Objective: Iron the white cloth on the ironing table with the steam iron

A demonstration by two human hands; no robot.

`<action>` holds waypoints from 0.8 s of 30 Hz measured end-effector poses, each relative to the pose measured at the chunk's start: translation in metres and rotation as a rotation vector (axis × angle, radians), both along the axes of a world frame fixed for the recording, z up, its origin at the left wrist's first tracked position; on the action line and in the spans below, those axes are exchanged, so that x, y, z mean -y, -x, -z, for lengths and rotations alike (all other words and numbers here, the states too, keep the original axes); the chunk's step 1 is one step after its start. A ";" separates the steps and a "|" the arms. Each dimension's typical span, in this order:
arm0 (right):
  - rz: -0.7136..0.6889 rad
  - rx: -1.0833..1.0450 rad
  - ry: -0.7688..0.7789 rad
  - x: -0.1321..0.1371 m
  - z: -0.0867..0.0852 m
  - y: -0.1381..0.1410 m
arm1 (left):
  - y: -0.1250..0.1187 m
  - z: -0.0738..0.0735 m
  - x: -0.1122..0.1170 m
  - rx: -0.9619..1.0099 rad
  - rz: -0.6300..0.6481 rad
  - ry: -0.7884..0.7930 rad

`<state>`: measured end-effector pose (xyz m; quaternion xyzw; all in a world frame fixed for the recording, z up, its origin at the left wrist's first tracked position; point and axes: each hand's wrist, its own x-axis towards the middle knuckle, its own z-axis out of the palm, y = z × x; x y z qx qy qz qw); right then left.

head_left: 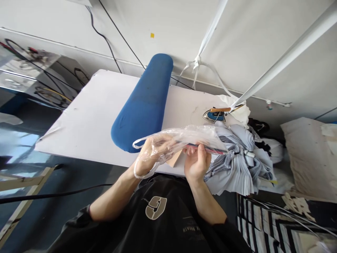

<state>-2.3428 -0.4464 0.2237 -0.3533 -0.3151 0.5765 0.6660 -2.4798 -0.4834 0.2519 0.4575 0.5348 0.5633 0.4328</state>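
My left hand (pixel 152 151) is inside a clear plastic bag (pixel 191 130), with the bag's loose mouth around my wrist. Its fingers look bent together toward the bag's middle, but the creased film blurs them and hides what they grip. My right hand (pixel 197 163) pinches the lower edge of the bag from outside, thumb on top. A thin flat item with dark and red parts (pixel 207 149) lies inside the bag under that thumb. Just below the bag, between my hands, a tan flat piece (pixel 174 159) shows on the table.
A blue padded ironing board (pixel 147 95) stands on the white-covered table (pixel 92 116). An iron (pixel 217 114) with a wooden handle rests at the right rear, beside a bundle of grey-white fabric (pixel 237 161). White strips (pixel 210 31) hang over the table. Striped cloth (pixel 260 225) lies lower right.
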 end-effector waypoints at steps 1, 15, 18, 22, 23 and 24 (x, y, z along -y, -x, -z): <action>0.014 -0.009 0.003 0.000 -0.001 0.000 | -0.001 0.000 0.000 0.091 -0.004 0.042; 0.179 -0.184 0.214 -0.029 0.018 -0.062 | 0.045 -0.002 0.012 0.111 -0.498 -0.202; 0.293 -0.155 0.265 -0.042 0.041 -0.117 | 0.048 0.013 0.024 0.025 -0.563 -0.218; 0.371 -0.119 0.292 -0.043 0.070 -0.187 | 0.025 0.089 0.023 0.055 -0.433 0.013; 0.373 -0.110 0.291 -0.040 0.076 -0.199 | 0.016 0.115 0.020 0.092 -0.407 0.082; 0.377 -0.104 0.293 -0.036 0.083 -0.208 | 0.007 0.142 0.016 0.124 -0.403 0.149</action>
